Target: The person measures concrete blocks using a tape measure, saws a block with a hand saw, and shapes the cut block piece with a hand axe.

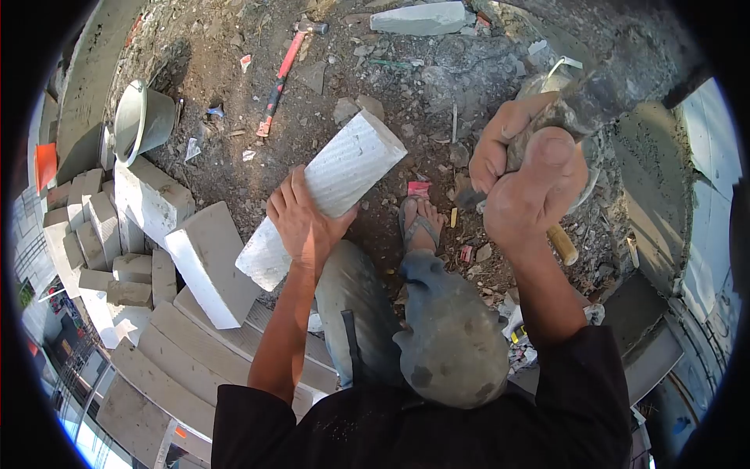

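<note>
My left hand [301, 215] is closed over the near edge of a pale concrete block [344, 176], which is held at a slant in front of my left knee. My right hand [539, 180] is up on the right with the thumb on top. Its fingers are wrapped round a grey, mortar-smeared tool [617, 90] that reaches up toward the camera at the upper right. The tool's kind cannot be made out. Below that wrist shows the end of a wooden handle [564, 246]; whether it belongs to the tool is unclear.
A red-handled hammer [283, 82] lies on the rubble ground. A bucket [152, 121] stands tilted at the left, above stacked concrete blocks [211, 258]. Another block [418, 19] lies at the far edge. A grey wall [652, 187] runs along the right. My sandalled foot [422, 223] is in the middle.
</note>
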The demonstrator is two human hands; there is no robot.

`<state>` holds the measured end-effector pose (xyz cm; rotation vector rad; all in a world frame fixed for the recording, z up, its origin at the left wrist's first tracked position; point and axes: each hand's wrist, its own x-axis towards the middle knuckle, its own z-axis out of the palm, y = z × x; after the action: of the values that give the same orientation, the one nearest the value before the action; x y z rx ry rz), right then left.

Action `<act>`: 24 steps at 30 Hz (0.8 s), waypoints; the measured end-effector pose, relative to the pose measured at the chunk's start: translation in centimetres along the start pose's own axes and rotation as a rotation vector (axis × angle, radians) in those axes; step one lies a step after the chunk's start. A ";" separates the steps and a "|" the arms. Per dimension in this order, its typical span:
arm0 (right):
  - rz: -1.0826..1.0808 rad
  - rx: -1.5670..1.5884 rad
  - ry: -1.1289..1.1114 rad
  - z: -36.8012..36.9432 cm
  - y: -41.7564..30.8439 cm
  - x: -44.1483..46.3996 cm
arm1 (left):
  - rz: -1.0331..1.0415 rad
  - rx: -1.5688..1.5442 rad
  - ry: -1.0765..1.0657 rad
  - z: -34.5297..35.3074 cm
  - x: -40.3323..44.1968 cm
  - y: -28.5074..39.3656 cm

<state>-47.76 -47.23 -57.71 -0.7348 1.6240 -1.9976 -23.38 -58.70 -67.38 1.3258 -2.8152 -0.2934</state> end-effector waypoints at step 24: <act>0.148 -0.207 -0.026 -0.1 0.6 0.5 | 0.000 0.012 -0.010 0.1 0.3 0.4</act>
<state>-48.19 -47.65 -58.26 -0.6883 1.8321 -1.7291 -23.84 -58.66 -67.41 1.3299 -2.8291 -0.2848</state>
